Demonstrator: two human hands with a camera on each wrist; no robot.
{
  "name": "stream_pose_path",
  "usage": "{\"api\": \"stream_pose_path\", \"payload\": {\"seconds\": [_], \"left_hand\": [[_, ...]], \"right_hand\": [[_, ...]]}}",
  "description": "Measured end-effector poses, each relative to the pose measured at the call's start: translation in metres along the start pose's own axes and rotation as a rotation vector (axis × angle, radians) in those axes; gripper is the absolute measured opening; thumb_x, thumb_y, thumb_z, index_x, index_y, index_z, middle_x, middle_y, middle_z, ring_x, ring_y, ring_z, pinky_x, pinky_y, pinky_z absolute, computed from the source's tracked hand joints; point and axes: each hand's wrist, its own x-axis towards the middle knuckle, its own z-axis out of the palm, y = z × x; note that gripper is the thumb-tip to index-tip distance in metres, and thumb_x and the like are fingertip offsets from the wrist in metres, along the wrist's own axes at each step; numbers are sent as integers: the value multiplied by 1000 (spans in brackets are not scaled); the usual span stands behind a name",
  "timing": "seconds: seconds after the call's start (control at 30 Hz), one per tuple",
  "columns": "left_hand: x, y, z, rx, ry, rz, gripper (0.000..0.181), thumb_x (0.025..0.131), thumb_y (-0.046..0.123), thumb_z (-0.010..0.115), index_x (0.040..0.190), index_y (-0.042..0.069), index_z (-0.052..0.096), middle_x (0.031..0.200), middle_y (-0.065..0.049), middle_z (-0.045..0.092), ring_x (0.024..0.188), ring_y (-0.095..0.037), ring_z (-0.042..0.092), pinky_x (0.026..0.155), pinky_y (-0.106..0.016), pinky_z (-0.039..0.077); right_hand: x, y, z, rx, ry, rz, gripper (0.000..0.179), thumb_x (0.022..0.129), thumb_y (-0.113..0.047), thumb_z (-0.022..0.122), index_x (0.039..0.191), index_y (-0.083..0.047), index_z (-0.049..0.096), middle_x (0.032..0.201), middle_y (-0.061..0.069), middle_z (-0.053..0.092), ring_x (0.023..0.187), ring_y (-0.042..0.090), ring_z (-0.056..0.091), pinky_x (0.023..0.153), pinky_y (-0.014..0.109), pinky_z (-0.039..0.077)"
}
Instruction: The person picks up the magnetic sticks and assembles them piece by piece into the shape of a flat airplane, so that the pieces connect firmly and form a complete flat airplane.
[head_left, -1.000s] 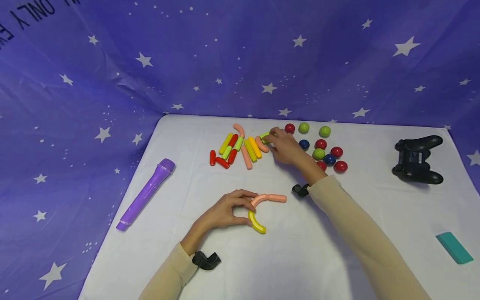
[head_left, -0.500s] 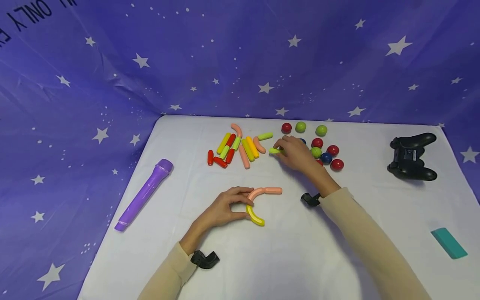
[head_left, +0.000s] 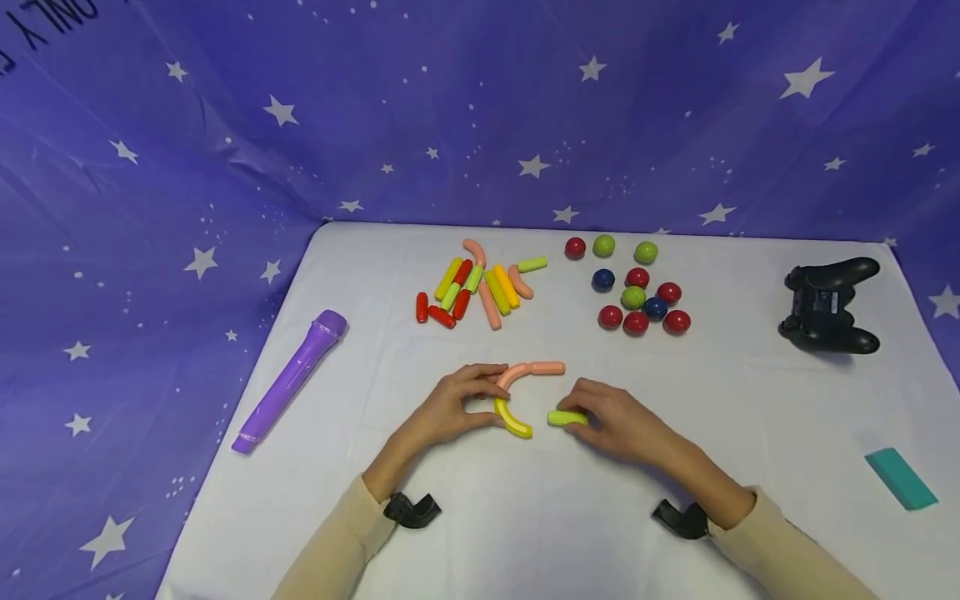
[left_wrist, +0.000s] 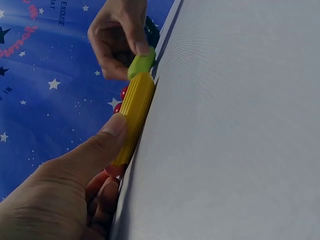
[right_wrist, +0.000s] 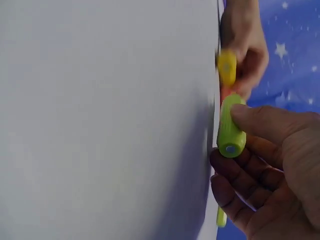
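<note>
My left hand (head_left: 455,404) holds a joined chain at the table's middle: a curved yellow rod (head_left: 513,420) with a curved pink rod (head_left: 516,375) and a straight pink rod (head_left: 548,367) beyond it. In the left wrist view the thumb presses on the ribbed yellow rod, and the fingers curl by its pink end. My right hand (head_left: 618,419) pinches a short lime-green rod (right_wrist: 231,127) between thumb and fingers; a small silvery disc shows in its end. In the head view this rod lies a small gap to the right of the yellow rod's tip.
Several loose colored rods (head_left: 490,305) lie at the back, with several red, green and blue balls (head_left: 633,297) to their right. A purple microphone-shaped tube (head_left: 291,382) lies at left, a black game controller (head_left: 829,306) at right, and a teal block (head_left: 902,478) near the right edge.
My right hand has brought the lime-green rod from the back of the table toward me, beside the chain. Another green rod stayed behind. The left hand has kept its hold, almost unmoved.
</note>
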Motion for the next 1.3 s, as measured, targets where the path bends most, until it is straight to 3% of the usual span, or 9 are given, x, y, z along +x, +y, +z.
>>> {"api": "stream_pose_path", "payload": {"seconds": [0.13, 0.33, 0.57, 0.83, 0.9, 1.0, 1.17, 1.3], "left_hand": [[1, 0, -1, -3, 4, 5, 35, 77, 18, 83, 110, 13, 74, 138, -9, 56, 123, -22, 58, 103, -36, 47], [1, 0, 0, -20, 4, 6, 34, 78, 17, 82, 110, 13, 74, 138, -8, 57, 126, -24, 56, 103, -37, 47], [2, 0, -2, -18, -10, -18, 33, 78, 18, 82, 110, 14, 74, 138, -6, 57, 127, -22, 55, 104, -37, 46], [-1, -1, -2, -20, -23, -25, 33, 79, 22, 82, 110, 17, 74, 138, -4, 56, 127, -22, 54, 105, -39, 46], [-1, -1, -1, -21, -20, -21, 33, 79, 22, 82, 110, 17, 74, 138, -4, 56, 128, -23, 54, 105, -40, 46], [-1, 0, -1, -13, -15, -20, 34, 78, 19, 83, 110, 15, 74, 138, -5, 56, 128, -24, 54, 105, -41, 45], [0, 7, -1, -11, -10, -7, 32, 75, 10, 84, 105, 8, 75, 136, -13, 56, 124, -30, 56, 103, -44, 46], [1, 23, -6, -22, -14, 11, 28, 75, 2, 82, 102, 2, 75, 134, -21, 56, 121, -37, 56, 101, -47, 47]], "right_hand": [[-3, -9, 12, 21, -24, -38, 25, 82, -21, 79, 106, -18, 72, 95, -12, 62, 83, 1, 54, 78, 25, 54], [-1, -17, 24, 4, 6, -81, 24, 81, -20, 80, 104, -18, 71, 93, -11, 59, 80, 2, 51, 74, 21, 52], [-1, -19, 27, -94, 42, -72, 27, 79, -24, 82, 103, -19, 71, 91, -11, 59, 79, 3, 49, 73, 23, 51], [-5, -16, 23, -114, 54, -65, 31, 79, -30, 82, 106, -20, 70, 95, -10, 61, 83, 3, 51, 77, 27, 52], [-5, -10, 15, -126, 102, -70, 31, 80, -31, 81, 106, -20, 70, 95, -8, 62, 85, 6, 53, 79, 30, 53], [-2, 10, -5, -143, 242, -56, 29, 80, -26, 81, 105, -17, 70, 96, -4, 62, 88, 11, 56, 80, 36, 53], [7, 58, -40, -173, 488, 63, 33, 79, -8, 80, 108, -7, 67, 100, 8, 55, 88, 23, 53, 74, 42, 47], [10, 84, -53, -168, 492, 153, 38, 80, -3, 77, 116, -1, 64, 104, 17, 53, 91, 32, 52, 76, 47, 46]]}}
